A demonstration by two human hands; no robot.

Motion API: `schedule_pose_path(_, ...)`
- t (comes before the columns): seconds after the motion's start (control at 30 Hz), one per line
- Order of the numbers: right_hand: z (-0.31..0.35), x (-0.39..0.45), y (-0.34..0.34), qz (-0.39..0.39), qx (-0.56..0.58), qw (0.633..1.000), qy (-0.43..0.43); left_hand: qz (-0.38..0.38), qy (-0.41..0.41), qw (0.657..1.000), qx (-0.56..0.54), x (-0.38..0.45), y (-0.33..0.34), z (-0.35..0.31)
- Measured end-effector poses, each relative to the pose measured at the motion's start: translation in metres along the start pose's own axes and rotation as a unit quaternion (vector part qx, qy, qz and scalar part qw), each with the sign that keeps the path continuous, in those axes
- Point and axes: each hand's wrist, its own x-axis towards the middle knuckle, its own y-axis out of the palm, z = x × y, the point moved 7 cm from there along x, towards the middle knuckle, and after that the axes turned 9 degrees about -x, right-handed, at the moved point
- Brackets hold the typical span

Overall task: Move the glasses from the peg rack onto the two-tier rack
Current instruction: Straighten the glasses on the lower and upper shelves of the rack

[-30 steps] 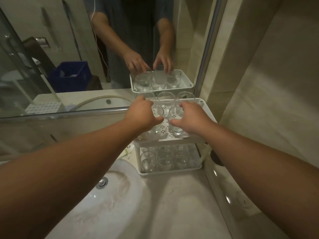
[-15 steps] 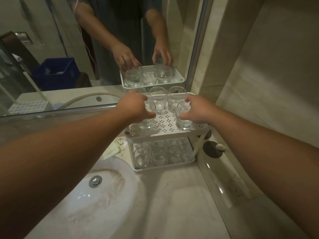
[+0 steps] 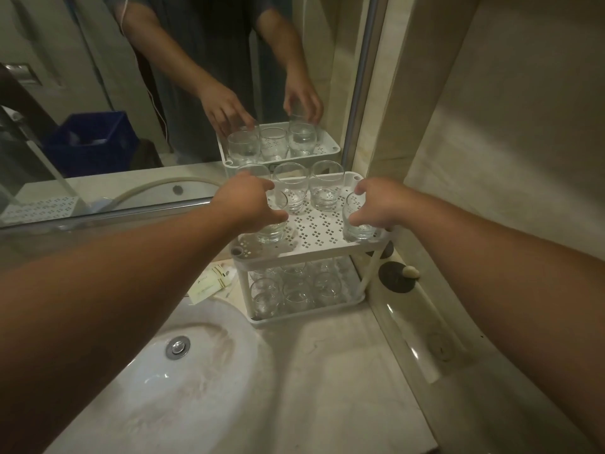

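A marble-look counter point(image 3: 343, 381) carries a white washbasin point(image 3: 183, 378) at the left, with a wall mirror point(image 3: 98, 93) behind that reflects the person's arms and a blue crate point(image 3: 91, 142). At the back right of the counter, against the mirror, stands the white two-tier rack point(image 3: 311, 247) with perforated shelves. Its lower shelf holds a cluster of clear glasses point(image 3: 294, 290). On the top shelf three tumblers stand in a row at the back, the middle back glass point(image 3: 289, 186) among them. The left hand point(image 3: 252, 204) curls its fingers round a front-left glass point(image 3: 271, 229) resting on the top shelf. The right hand point(image 3: 376, 204) grasps a front-right glass point(image 3: 358, 224) at the shelf's near right corner. Just right of the rack lies a dark round stopper point(image 3: 396, 276); small paper sachets point(image 3: 209, 283) lie to its left.
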Motion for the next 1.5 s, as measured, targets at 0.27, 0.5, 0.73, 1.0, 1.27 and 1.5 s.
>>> schedule_pose_path(0.27,-0.005,-0.005,-0.001,0.012,-0.032,0.999,0.007,-0.004,0.009,1.000,-0.016,0.003,0.003,0.002)
schedule_pose_path(0.5,-0.008,-0.001,0.000,0.020,-0.024,0.999,0.007,0.014,0.019,0.999,-0.031,0.004,0.003,0.001)
schedule_pose_path(0.73,-0.008,0.000,0.002,0.014,-0.028,0.999,0.004,0.006,0.024,0.998,-0.056,-0.002,0.003,0.002)
schedule_pose_path(1.0,-0.008,0.002,0.005,0.012,-0.017,1.000,0.002,0.031,0.023,0.996,-0.082,-0.011,0.006,0.003)
schedule_pose_path(1.27,-0.008,0.006,0.007,0.005,-0.037,0.999,-0.007,0.052,0.035,0.995,-0.081,-0.022,0.005,0.008)
schedule_pose_path(1.5,-0.008,0.009,0.010,0.008,-0.068,0.998,0.006,0.086,0.025,0.994,-0.062,-0.030,0.003,0.011)
